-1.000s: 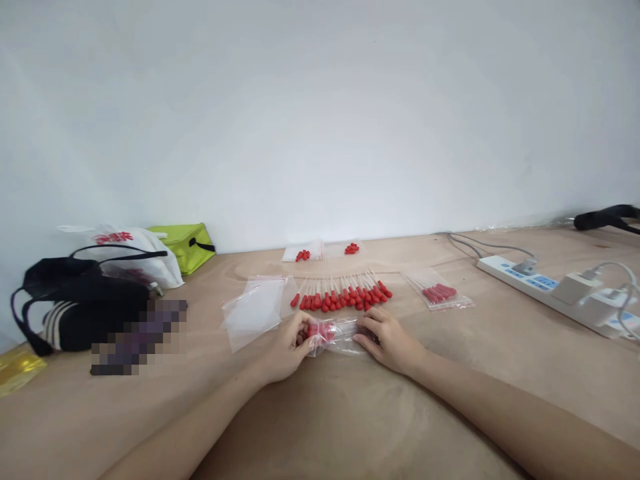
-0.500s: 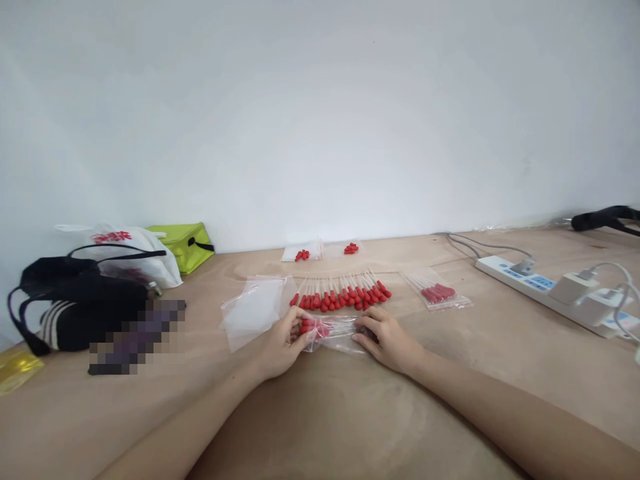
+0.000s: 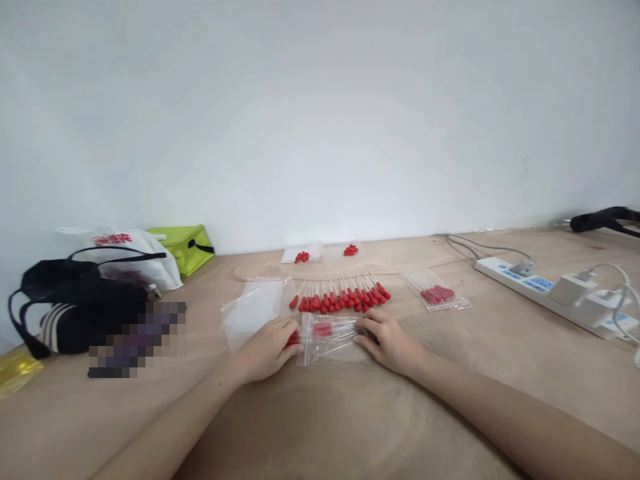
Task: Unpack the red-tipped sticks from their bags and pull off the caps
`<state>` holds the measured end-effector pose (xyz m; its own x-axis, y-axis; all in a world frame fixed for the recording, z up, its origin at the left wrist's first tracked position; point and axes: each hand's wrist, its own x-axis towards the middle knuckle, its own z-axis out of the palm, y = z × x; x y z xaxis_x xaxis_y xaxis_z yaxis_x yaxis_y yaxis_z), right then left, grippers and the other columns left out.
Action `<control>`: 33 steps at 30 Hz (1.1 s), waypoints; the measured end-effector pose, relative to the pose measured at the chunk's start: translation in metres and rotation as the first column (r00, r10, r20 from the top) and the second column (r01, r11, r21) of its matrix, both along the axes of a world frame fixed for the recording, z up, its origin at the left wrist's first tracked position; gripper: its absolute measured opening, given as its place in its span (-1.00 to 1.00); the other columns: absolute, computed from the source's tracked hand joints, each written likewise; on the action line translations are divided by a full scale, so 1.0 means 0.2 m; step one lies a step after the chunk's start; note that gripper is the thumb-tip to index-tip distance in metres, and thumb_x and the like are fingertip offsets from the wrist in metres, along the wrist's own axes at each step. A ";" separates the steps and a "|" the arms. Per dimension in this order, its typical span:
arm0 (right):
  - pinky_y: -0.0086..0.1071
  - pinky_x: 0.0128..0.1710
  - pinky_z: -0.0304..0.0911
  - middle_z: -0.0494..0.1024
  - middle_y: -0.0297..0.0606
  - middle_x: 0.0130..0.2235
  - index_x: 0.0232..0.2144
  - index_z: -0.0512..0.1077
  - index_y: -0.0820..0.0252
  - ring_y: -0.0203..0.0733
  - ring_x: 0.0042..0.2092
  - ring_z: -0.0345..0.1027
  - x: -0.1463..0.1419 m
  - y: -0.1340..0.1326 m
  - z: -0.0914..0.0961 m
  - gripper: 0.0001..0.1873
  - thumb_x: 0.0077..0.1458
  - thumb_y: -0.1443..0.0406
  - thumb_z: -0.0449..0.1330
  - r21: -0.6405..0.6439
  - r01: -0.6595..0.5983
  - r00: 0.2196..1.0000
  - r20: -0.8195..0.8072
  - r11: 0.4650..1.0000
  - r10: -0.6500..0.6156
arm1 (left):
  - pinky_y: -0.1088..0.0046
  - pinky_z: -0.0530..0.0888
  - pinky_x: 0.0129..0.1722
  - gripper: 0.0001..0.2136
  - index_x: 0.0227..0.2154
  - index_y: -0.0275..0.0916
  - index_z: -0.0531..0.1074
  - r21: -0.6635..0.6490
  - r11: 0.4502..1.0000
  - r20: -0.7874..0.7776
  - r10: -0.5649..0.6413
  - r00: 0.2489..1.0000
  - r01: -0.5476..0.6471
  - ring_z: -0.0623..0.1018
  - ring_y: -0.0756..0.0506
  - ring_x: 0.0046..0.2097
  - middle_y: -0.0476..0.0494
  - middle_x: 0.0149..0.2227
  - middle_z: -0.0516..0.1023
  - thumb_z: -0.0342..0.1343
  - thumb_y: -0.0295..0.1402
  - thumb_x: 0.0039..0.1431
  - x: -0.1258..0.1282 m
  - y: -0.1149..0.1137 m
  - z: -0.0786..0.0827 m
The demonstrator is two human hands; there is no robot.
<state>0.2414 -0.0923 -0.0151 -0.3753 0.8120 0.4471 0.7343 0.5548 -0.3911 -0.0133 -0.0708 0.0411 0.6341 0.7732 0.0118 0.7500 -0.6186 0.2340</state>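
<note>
My left hand (image 3: 273,347) is closed, red ends (image 3: 293,339) of thin sticks showing between fingers and thumb, just left of the bag's mouth. A clear zip bag (image 3: 320,350) lies flat in front of me, its zip edge on the left. Inside are a few red-tipped sticks (image 3: 323,329), their pale shafts pointing right. The right end of this bag is pinched in my right hand (image 3: 383,340), whose fingertips curl over it. Just beyond, a row of loose red-tipped sticks (image 3: 340,300) lies with red ends toward me.
Flat clear bags (image 3: 257,307) lie on the left. To the right is a filled bag of red-tipped sticks (image 3: 437,293); two more bags (image 3: 301,256) with red pieces lie by the wall. A power strip (image 3: 540,287), black bag (image 3: 95,313) and green bag (image 3: 187,248) flank the table.
My left hand has moved left, off the bag's edge, with red ends still in its fingers. The bag's zip edge now shows plainly. My right hand stays at the bag's other end.
</note>
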 end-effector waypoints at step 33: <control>-0.29 -0.24 0.22 0.35 -0.19 -0.33 -0.33 0.36 0.23 -0.19 -0.25 0.24 0.00 -0.01 0.01 -0.83 0.10 0.28 0.01 0.015 -0.007 0.999 0.050 1.000 0.006 | 0.52 0.29 -0.56 -0.74 -0.57 -0.26 0.25 -0.174 0.817 0.279 0.577 0.768 -0.550 0.45 -0.04 -0.66 0.05 -0.73 0.31 -0.17 -0.23 0.10 0.19 0.39 0.05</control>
<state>0.2415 -0.0940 -0.0130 -0.4027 0.8027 0.4399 0.7490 0.5652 -0.3457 0.0243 0.0080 0.0507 0.0576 0.9969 0.0534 0.8393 -0.0773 0.5382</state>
